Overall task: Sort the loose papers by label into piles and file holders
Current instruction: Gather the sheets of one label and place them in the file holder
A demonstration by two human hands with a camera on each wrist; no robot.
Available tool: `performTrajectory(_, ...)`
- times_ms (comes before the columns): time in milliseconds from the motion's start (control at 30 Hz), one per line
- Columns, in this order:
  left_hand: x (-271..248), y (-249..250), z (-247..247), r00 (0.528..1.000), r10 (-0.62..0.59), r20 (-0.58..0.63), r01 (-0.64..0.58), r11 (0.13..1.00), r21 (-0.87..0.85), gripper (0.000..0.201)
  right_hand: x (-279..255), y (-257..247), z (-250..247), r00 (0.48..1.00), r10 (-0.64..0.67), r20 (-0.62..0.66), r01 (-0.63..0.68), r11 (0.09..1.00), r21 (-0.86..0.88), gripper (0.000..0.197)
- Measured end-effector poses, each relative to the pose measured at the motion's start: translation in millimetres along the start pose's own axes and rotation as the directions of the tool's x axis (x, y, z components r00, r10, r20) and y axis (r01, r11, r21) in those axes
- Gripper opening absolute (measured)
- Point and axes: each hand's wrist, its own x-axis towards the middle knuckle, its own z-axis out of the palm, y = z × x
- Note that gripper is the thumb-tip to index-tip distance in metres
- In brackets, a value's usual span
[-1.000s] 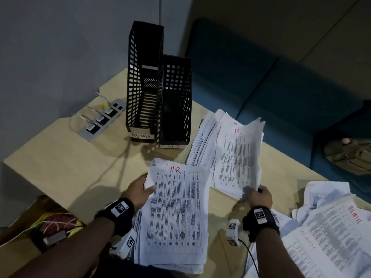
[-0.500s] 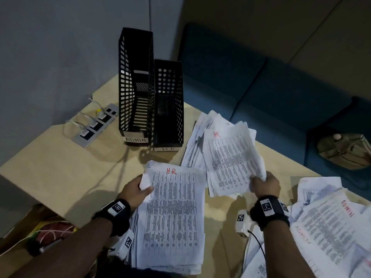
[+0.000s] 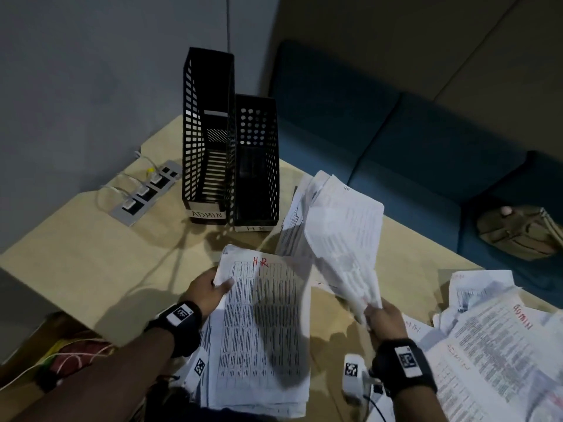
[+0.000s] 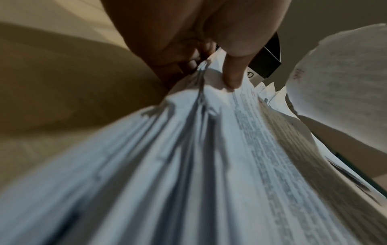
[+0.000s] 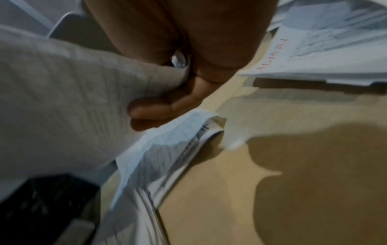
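Head view: lifted sheets hang just right of the HR stack.
Right hand (image 3: 384, 318) pinches the lifted sheets (image 3: 344, 239) by their near corner; their long axis leans away toward the HR holder (image 3: 257, 166). Left hand (image 3: 207, 292) grips the HR stack (image 3: 265, 327) at its far-left edge on the table (image 3: 91, 254), thumb on top.

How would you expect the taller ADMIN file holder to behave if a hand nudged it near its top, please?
The ADMIN file holder would probably tip easily: it is tall, narrow and looks empty. Its openwork walls suggest that it is light, so it may slide on the smooth table. The HR file holder beside it might brace it on that side.
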Motion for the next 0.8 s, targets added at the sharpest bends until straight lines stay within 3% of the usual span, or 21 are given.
performTrajectory(100, 0, 0, 1, 1.000, -0.021, -0.005, 0.021, 1.000, 0.005, 0.038, -4, 14, 12, 0.999, 0.016, 0.050, -0.016, 1.000, -0.003, 0.029)
performTrajectory(233, -4, 7, 1, 1.000, 0.001, -0.008, -0.001, 1.000, -0.006, 0.038, -14, 12, 22, 0.998, -0.051, 0.022, 0.052, 0.995, -0.085, 0.014)
performTrajectory(333, -6, 11, 2, 1.000, -0.005, 0.019, 0.008, 0.988, -0.155, 0.060, -28, 10, 33, 0.973, -0.170, 0.159, 0.212, 0.927, -0.309, 0.007)
performTrajectory(433, -2, 9, 4, 0.999, -0.017, 0.029, 0.022, 0.978, -0.208, 0.095, -36, 15, 46, 0.941, -0.143, 0.308, 0.273, 0.858, -0.436, 0.017)
performTrajectory(467, -2, 9, 5, 0.999, -0.002, 0.032, 0.008, 0.980, -0.200, 0.093, -37, 15, 50, 0.937, -0.116, 0.331, 0.275, 0.828, -0.488, 0.020)
performTrajectory(567, -10, 16, 7, 1.000, 0.023, 0.006, -0.022, 0.994, -0.107, 0.051, -40, 10, 55, 0.884, 0.002, 0.467, 0.336, 0.691, -0.640, 0.018)
performTrajectory(667, -12, 15, 8, 1.000, 0.023, 0.008, -0.022, 0.999, -0.049, 0.047, -33, -2, 53, 0.831, 0.072, 0.551, 0.414, 0.582, -0.700, 0.030)
performTrajectory(700, -13, 15, 9, 1.000, 0.020, 0.017, -0.019, 0.999, -0.048, 0.049, -28, -6, 53, 0.853, 0.026, 0.521, 0.406, 0.595, -0.694, 0.041)
performTrajectory(800, -15, 17, 9, 0.998, 0.029, 0.063, -0.026, 0.998, -0.056, 0.050, -12, -19, 58, 0.945, -0.117, 0.306, 0.269, 0.810, -0.521, 0.056)
